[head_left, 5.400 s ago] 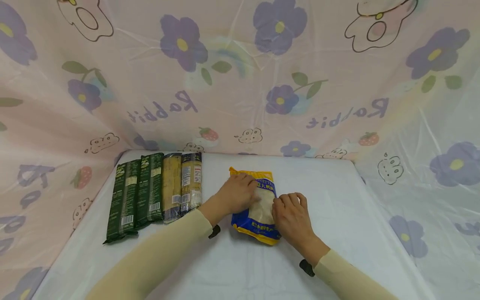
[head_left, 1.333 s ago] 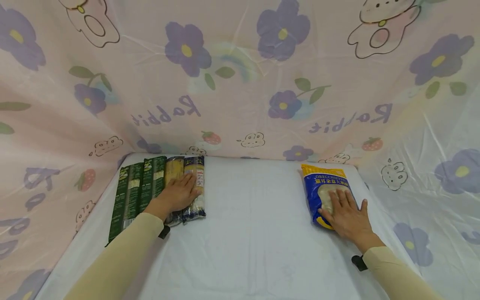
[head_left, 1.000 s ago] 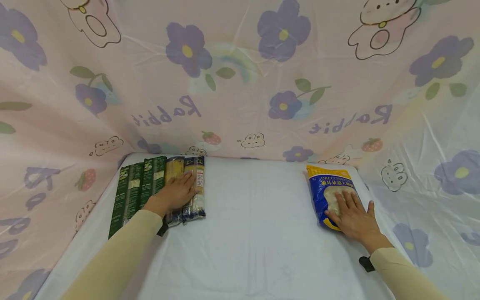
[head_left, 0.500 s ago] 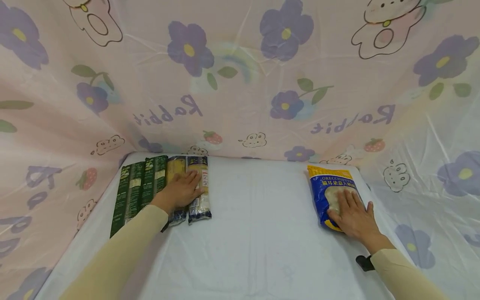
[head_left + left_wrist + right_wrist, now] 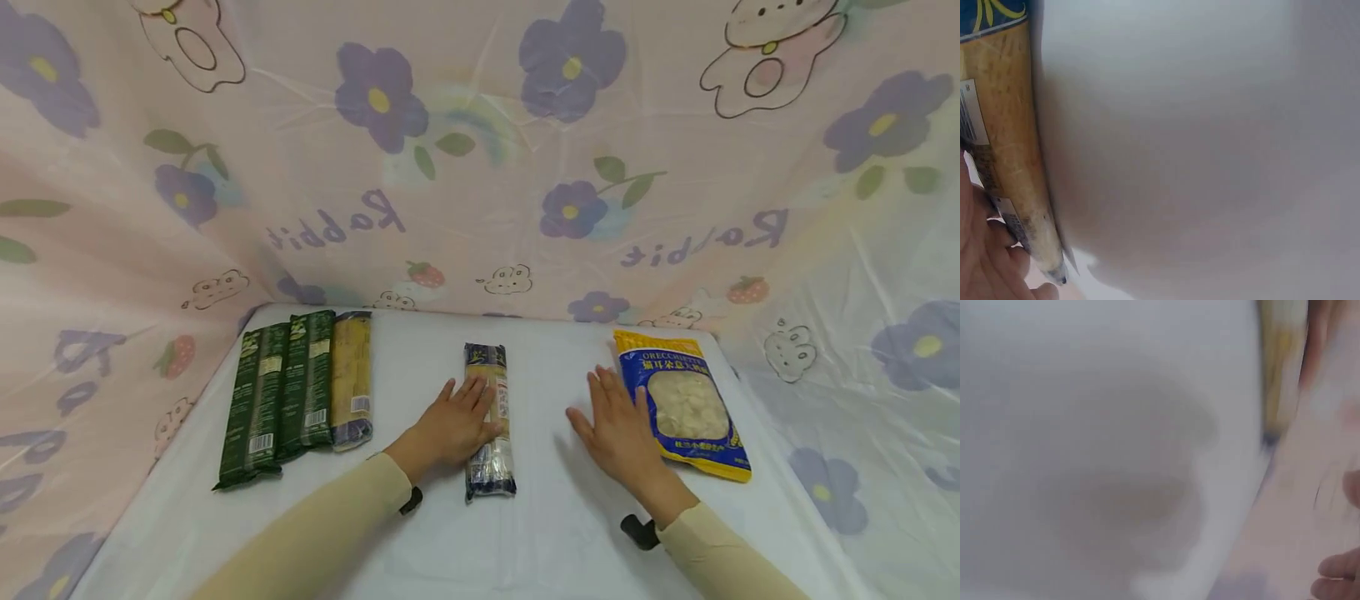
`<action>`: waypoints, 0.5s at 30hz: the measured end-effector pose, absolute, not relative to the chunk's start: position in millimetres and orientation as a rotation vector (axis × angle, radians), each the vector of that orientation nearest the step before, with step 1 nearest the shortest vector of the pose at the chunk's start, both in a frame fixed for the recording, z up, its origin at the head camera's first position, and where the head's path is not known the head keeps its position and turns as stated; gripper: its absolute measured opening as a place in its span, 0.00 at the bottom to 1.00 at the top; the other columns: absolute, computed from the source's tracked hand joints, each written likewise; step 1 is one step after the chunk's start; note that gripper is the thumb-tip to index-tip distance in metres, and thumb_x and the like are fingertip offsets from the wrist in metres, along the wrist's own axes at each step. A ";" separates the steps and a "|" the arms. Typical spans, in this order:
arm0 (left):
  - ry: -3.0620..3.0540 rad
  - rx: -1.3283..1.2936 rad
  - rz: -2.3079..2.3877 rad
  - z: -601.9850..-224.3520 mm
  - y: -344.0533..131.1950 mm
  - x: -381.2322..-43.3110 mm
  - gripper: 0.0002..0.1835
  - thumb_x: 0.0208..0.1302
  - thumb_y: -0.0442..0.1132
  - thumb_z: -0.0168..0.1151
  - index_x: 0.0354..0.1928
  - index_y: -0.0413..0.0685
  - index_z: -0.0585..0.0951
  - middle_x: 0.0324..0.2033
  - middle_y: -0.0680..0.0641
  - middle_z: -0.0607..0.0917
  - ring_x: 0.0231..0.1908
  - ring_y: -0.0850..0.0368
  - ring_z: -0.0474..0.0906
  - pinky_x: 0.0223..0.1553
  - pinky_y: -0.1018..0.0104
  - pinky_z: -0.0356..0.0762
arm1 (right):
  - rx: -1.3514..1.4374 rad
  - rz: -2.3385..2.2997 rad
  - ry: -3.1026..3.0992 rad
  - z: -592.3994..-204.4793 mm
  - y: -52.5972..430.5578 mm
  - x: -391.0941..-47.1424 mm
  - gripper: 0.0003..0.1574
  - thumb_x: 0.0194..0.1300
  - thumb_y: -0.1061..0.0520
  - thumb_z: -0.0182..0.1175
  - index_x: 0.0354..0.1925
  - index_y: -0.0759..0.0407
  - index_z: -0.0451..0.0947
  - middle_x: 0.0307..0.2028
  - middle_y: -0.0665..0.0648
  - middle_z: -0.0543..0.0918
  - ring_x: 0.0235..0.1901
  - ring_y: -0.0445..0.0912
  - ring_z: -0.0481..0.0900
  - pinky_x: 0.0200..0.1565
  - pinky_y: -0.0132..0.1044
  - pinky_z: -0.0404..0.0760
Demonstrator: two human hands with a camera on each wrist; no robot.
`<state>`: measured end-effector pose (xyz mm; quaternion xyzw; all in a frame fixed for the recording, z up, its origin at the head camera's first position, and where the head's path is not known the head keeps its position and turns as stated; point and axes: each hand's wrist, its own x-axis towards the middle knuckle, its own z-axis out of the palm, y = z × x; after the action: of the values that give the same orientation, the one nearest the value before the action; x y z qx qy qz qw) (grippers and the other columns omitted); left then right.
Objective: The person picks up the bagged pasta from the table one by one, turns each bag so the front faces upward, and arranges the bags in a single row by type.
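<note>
A long, narrow pack of pasta [image 5: 491,467] with dark blue ends lies lengthwise mid-table. My left hand [image 5: 450,425] rests on it, fingers spread and fairly straight across the top, thumb lower down. In the left wrist view the pack [image 5: 1007,112] runs along the left edge, with the fingers [image 5: 997,265] against it. My right hand [image 5: 621,433] hovers over the cloth, fingers extended and holding nothing, between that pack and a blue and yellow bag of orecchiette [image 5: 686,404]. The right wrist view is blurred, showing the pack [image 5: 1282,369] and fingertips [image 5: 1335,575].
Two green packs [image 5: 251,400] [image 5: 307,383] and a yellowish pasta pack [image 5: 351,379] lie side by side at the left of the white-covered table [image 5: 555,542]. A printed curtain [image 5: 480,167] closes off the back and sides.
My left hand has brought the blue-ended pasta pack rightward from the row to mid-table. My right hand has come off the orecchiette bag and moved left; earlier that bag went from the middle to the right.
</note>
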<state>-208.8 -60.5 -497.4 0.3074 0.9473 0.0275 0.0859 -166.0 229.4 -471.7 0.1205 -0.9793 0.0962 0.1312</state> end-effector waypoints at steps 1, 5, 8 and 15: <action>2.821 0.924 0.069 -497.7 -58.6 -207.7 0.41 0.73 0.68 0.24 0.78 0.50 0.47 0.77 0.43 0.47 0.77 0.47 0.41 0.74 0.43 0.43 | 0.384 0.268 -2.832 -473.5 216.9 -161.3 0.44 0.70 0.37 0.53 0.70 0.67 0.61 0.71 0.67 0.62 0.72 0.62 0.58 0.66 0.71 0.51; 2.829 0.907 0.072 -496.6 -60.9 -209.4 0.40 0.72 0.69 0.27 0.78 0.55 0.48 0.77 0.48 0.49 0.77 0.50 0.42 0.74 0.43 0.44 | 0.508 0.214 -2.806 -485.4 175.6 -140.5 0.44 0.67 0.36 0.57 0.68 0.64 0.65 0.69 0.65 0.68 0.70 0.60 0.64 0.65 0.69 0.56; 2.823 0.926 0.096 -495.5 -64.9 -213.9 0.39 0.72 0.69 0.29 0.78 0.57 0.48 0.77 0.49 0.49 0.77 0.51 0.43 0.73 0.43 0.46 | 0.566 0.168 -2.795 -494.3 154.5 -127.4 0.43 0.66 0.34 0.57 0.66 0.63 0.69 0.64 0.63 0.73 0.66 0.58 0.69 0.64 0.67 0.62; 2.896 1.048 0.090 -495.9 -64.4 -222.8 0.33 0.75 0.62 0.36 0.75 0.56 0.59 0.73 0.49 0.62 0.73 0.50 0.58 0.69 0.42 0.58 | 0.627 0.111 -2.727 -505.2 131.8 -111.3 0.32 0.64 0.32 0.58 0.43 0.59 0.75 0.41 0.56 0.78 0.45 0.53 0.75 0.51 0.52 0.72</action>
<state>-222.8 -64.4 -495.9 0.3400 0.9395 0.0292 0.0305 -111.3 131.8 -505.2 0.2207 -0.9596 0.0391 0.1699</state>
